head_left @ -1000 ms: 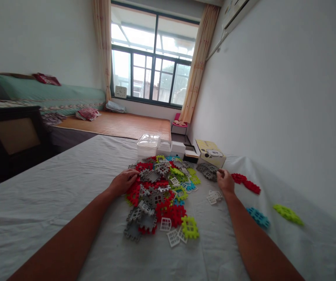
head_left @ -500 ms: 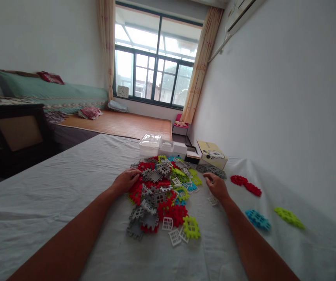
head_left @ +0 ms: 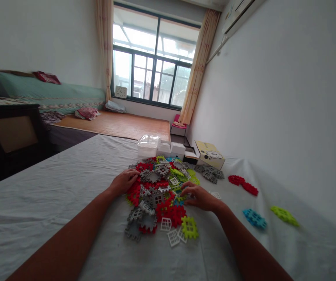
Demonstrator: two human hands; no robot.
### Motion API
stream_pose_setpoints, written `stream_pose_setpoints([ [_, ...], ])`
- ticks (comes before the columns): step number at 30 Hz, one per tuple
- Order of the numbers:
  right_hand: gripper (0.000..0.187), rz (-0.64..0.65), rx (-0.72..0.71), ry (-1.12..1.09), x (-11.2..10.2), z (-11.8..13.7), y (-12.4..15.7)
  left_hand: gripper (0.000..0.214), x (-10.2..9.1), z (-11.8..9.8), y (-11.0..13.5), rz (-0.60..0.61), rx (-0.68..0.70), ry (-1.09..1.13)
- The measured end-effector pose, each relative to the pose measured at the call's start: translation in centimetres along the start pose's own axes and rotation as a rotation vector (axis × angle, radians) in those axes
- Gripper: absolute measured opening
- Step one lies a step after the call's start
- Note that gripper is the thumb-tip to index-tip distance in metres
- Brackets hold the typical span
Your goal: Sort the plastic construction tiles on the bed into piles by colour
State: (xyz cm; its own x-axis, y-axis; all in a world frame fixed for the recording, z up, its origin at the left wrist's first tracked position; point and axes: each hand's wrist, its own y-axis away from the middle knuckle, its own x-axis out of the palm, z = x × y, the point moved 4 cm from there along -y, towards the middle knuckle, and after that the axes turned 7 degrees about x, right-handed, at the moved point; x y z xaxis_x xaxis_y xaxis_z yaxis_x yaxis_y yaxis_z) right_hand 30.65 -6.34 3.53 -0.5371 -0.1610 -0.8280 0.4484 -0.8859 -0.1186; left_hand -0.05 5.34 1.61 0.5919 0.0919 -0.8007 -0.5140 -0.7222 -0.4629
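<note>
A heap of toothed plastic building tiles (head_left: pixel 172 212) in red, grey, lime and blue lies on the white sheet, with small white window-frame pieces (head_left: pixel 166 224) among them. My left hand (head_left: pixel 123 182) rests at the heap's left edge, fingers slightly bent against red and grey tiles; nothing shows in its grasp. Over the right side of the heap reaches my right hand (head_left: pixel 198 196), thumb and fingers apart above blue and lime tiles. Its fingertips are close to the tiles, though contact is unclear. A lime tile (head_left: pixel 189 228) lies at the near right of the heap.
Sorted apart on the right are grey tiles (head_left: pixel 210 173), red tiles (head_left: pixel 243 185), blue tiles (head_left: pixel 255 218) and lime tiles (head_left: pixel 285 216). Behind the heap stand a clear plastic box (head_left: pixel 148 146), white boxes (head_left: pixel 177 150) and a yellow carton (head_left: pixel 210 154). A wall rises on the right.
My right hand has moved left from beside the grey tiles to above the heap's right side. More grey tiles show in the grey group. The left hand stays at the heap's edge.
</note>
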Motion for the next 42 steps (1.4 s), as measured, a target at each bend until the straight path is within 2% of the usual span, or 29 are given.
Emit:
stream_pose_setpoints([
  [6, 0.024, -0.025, 0.079, -0.227, -0.5, 0.0, -0.2, 0.035, 0.0, -0.1, -0.1, 0.012, 0.021, -0.015],
  [10, 0.028, -0.067, 0.164, -0.279, -0.6, 0.1, 0.3, 0.036, -0.2, -0.2, 0.1, 0.022, 0.012, -0.024],
  [12, 0.03, -0.12, 0.215, -0.312, -1.4, 0.2, 1.3, 0.037, -0.2, -0.1, 0.2, 0.022, 0.005, -0.021],
  [14, 0.032, -0.215, 0.259, -0.321, -3.1, -0.3, 3.0, 0.037, -0.2, 0.1, 0.1, 0.021, 0.003, -0.02],
  [16, 0.032, -0.372, 0.315, -0.264, -5.7, -2.0, 5.8, 0.037, 0.0, 0.4, 0.0, 0.028, 0.011, -0.019],
  [18, 0.032, -0.582, 0.422, -0.127, -8.7, -5.2, 9.8, 0.038, 0.2, 0.6, -0.1, 0.035, 0.023, -0.02],
  [20, 0.031, -0.818, 0.595, 0.083, -11.4, -9.5, 15.0, 0.038, 0.3, 0.9, -0.1, 0.035, 0.029, -0.022],
  [22, 0.031, -0.99, 0.837, 0.315, -13.0, -13.9, 20.7, 0.037, 0.3, 1.0, -0.2, 0.028, 0.032, -0.021],
  [24, 0.031, -1.046, 1.024, 0.504, -13.3, -17.5, 25.3, 0.037, 0.3, 1.1, -0.2, 0.028, 0.033, -0.02],
  [26, 0.03, -1.012, 1.066, 0.632, -12.8, -19.8, 28.1, 0.037, 0.3, 1.0, -0.2, 0.035, 0.032, -0.021],
  [28, 0.029, -0.99, 1.06, 0.717, -12.1, -20.7, 29.1, 0.037, 0.3, 1.0, -0.2, 0.037, 0.024, -0.025],
  [30, 0.03, -1.025, 1.038, 0.785, -11.6, -20.7, 29.0, 0.038, 0.3, 0.8, -0.1, 0.042, 0.017, -0.027],
  [33, 0.03, -1.082, 0.931, 0.843, -11.5, -19.8, 27.8, 0.038, 0.3, 0.5, 0.1, 0.045, 0.002, -0.023],
  [37, 0.032, -1.052, 0.764, 0.777, -11.3, -17.3, 24.1, 0.035, 0.2, 0.3, 0.2, 0.026, 0.0, -0.016],
  [40, 0.033, -0.916, 0.634, 0.538, -9.4, -13.0, 18.7, 0.034, 0.2, 0.2, 0.3, 0.022, -0.003, -0.015],
  [42, 0.033, -0.695, 0.534, 0.271, -6.8, -8.8, 13.9, 0.034, 0.2, 0.3, 0.3, 0.022, -0.005, -0.023],
])
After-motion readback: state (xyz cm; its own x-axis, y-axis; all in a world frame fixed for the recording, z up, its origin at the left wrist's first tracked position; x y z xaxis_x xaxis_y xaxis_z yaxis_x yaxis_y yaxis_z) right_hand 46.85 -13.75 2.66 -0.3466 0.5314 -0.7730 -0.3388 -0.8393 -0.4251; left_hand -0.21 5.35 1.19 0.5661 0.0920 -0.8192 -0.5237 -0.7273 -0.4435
